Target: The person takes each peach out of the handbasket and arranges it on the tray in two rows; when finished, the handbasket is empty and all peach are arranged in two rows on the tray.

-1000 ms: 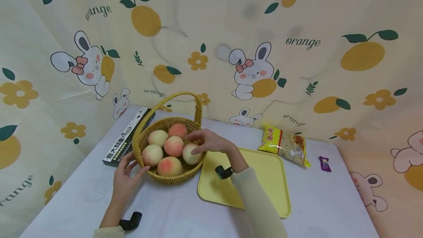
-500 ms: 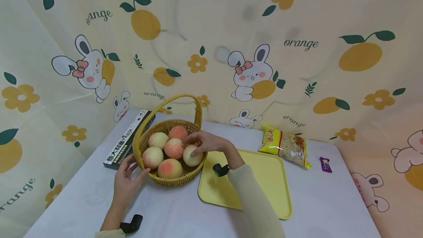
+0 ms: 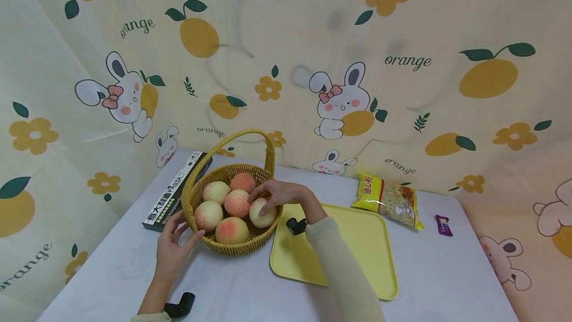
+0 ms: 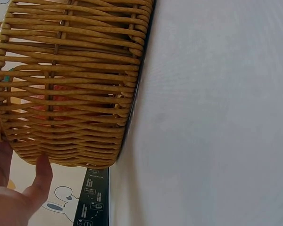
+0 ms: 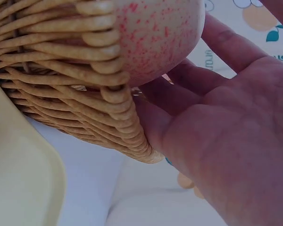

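Note:
A wicker basket (image 3: pixel 237 248) with a tall arched handle holds several peaches, some pale and some red-speckled. My left hand (image 3: pixel 172 247) grips its left rim near the handle's base, thumb on the near side. In the left wrist view the left hand (image 4: pixel 19 197) has fingertips against the woven wall (image 4: pixel 70 103). My right hand (image 3: pixel 286 195) reaches over the right rim, thumb and fingers around a pale peach (image 3: pixel 261 215). That speckled peach (image 5: pixel 160 37) sits at the rim in the right wrist view, the right hand's fingers (image 5: pixel 231 47) curved about it.
A yellow tray (image 3: pixel 357 247) lies right of the basket, under my right forearm. Behind it is a yellow bag of dry food (image 3: pixel 391 200), with a small purple packet (image 3: pixel 443 225) farther right. A black pasta box (image 3: pixel 172 195) lies behind the basket's left side. A patterned cloth backs the table.
My right wrist has shifted slightly left and away, its fingers staying at the same peach. The left hand keeps its place on the basket. The head view has tilted a little.

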The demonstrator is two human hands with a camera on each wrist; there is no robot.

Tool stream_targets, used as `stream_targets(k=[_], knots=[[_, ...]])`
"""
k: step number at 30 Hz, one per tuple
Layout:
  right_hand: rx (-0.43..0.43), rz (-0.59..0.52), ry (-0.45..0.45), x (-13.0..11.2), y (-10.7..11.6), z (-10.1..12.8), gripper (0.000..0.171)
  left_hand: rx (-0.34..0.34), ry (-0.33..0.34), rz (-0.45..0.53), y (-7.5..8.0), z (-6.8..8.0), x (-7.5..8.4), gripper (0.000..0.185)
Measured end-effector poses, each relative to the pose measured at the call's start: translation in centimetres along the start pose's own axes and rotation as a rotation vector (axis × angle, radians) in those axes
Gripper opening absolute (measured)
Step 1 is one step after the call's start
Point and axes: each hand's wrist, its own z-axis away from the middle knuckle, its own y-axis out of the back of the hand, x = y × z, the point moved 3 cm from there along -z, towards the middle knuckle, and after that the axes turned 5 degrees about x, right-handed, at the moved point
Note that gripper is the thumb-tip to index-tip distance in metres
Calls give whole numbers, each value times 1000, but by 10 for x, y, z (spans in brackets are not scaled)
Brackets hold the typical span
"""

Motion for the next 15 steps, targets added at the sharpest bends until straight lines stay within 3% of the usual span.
stream_targets(k=[7, 15], knots=[[-49, -28, -58, 0, 2, -2, 48, 3, 1, -10, -1, 3, 17, 63], [-154, -118, -104, 0, 0, -2, 56, 4, -26, 9, 0, 0, -3, 65]])
